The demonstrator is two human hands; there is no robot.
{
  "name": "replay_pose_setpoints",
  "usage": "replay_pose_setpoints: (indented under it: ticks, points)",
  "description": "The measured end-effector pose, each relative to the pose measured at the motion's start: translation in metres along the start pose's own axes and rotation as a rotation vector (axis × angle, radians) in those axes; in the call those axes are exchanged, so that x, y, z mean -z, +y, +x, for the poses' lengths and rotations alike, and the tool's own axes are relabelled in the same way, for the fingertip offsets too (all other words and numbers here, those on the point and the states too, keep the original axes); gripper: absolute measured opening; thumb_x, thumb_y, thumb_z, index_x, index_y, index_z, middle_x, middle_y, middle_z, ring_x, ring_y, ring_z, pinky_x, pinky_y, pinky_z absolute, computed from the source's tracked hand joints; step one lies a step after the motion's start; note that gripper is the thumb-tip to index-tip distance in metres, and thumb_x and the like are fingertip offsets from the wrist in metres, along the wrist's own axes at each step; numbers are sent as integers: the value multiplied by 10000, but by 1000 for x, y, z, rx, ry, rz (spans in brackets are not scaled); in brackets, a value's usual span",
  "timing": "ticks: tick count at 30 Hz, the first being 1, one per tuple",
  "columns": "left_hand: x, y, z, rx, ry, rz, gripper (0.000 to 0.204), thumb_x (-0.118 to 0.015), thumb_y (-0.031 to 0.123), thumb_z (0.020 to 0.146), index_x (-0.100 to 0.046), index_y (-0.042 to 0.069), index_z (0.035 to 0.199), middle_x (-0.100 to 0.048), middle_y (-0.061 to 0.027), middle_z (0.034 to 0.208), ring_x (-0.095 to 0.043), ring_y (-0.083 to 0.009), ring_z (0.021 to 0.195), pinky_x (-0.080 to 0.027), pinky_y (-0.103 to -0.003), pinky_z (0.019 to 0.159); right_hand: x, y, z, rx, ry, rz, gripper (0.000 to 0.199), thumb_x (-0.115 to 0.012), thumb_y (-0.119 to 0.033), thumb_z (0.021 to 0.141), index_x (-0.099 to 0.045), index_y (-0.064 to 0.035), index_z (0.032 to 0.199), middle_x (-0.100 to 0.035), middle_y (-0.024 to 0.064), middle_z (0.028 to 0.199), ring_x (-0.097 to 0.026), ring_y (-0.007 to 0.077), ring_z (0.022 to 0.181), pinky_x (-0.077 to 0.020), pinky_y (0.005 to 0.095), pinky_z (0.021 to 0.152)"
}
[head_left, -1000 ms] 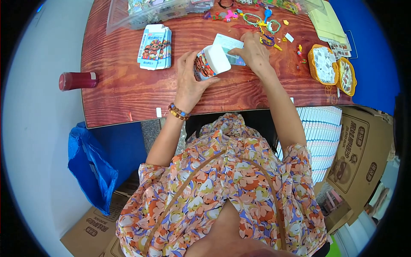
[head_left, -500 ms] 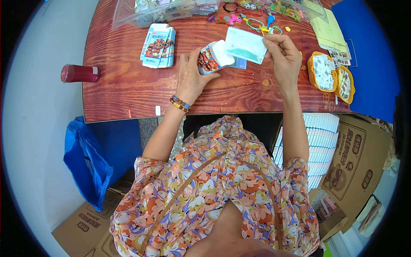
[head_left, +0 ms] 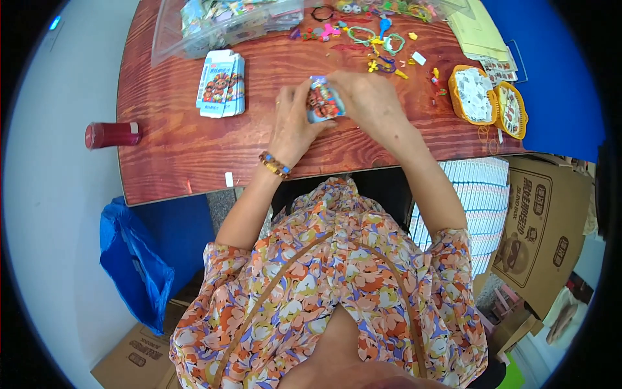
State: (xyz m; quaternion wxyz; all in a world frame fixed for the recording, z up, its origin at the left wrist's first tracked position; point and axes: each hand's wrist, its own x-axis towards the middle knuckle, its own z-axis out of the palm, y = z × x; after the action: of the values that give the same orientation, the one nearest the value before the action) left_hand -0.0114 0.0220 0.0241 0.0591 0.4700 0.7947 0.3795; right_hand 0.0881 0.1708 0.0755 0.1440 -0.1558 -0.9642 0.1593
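My left hand (head_left: 290, 123) grips a small printed cardboard box (head_left: 324, 102), pale blue with a colourful cartoon picture, a little above the wooden table. Curled against the box's right end is my right hand (head_left: 370, 100), its fingers closed there and partly hidden. The back of that hand covers the end of the box, so the pale green packet cannot be seen. To the left lies a stack of flat, unfolded boxes (head_left: 221, 84) in the same print.
A clear plastic bin (head_left: 259, 23) of small packets stands at the far left. Small toys and bands (head_left: 376, 40) lie scattered behind my hands. Yellow baskets (head_left: 473, 94) with paper pieces sit at right. A red bottle (head_left: 113, 135) lies at the left edge.
My right hand has moved left and down to the box, and the pale green packet it held has gone out of sight. The box's white open flap is now covered.
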Motion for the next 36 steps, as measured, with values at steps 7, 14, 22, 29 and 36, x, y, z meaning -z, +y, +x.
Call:
replay_pose_setpoints:
  ticks: [7, 14, 22, 29, 36]
  points:
    - [-2, -3, 1, 33, 10, 28, 864, -907, 179, 597, -467, 59, 1331, -526, -175, 1134, -526, -373, 1073, -475, -460, 912, 3, 1, 0, -91, -109, 119, 229, -582, -199, 951, -644, -56, 1119, -699, 168, 815, -691, 305, 715, -519, 404, 645]
    - [2, -13, 9, 30, 23, 10, 811, -892, 225, 641, -470, 43, 1310, -522, -175, 1131, -522, -381, 1065, -472, -463, 892, -2, 25, 12, -145, -83, 727, 237, -598, -205, 942, -658, -60, 1120, -723, 110, 870, -683, 200, 725, -516, 325, 660]
    - [15, -20, 8, 38, 97, 178, 803, -898, 283, 622, -504, 40, 1277, -545, -158, 1142, -515, -364, 1066, -453, -466, 890, -9, 161, 86, -698, 78, -48, 395, -635, -377, 875, -668, -100, 1155, -716, 132, 1046, -691, 279, 948, -524, 431, 798]
    - [14, -22, 8, 57, 55, 73, 828, -903, 252, 607, -488, 29, 1288, -527, -173, 1161, -518, -394, 1062, -463, -475, 889, -15, 151, 90, -596, 15, -204, 424, -634, -397, 876, -627, -120, 1197, -712, 107, 1042, -691, 276, 958, -522, 446, 811]
    - [5, -20, 9, 12, 35, 22, 837, -900, 229, 615, -477, 22, 1307, -524, -174, 1134, -523, -388, 1059, -469, -471, 886, 20, 42, 28, -305, 246, 812, 348, -723, -145, 861, -593, -37, 1166, -685, 25, 956, -632, 72, 881, -515, 252, 758]
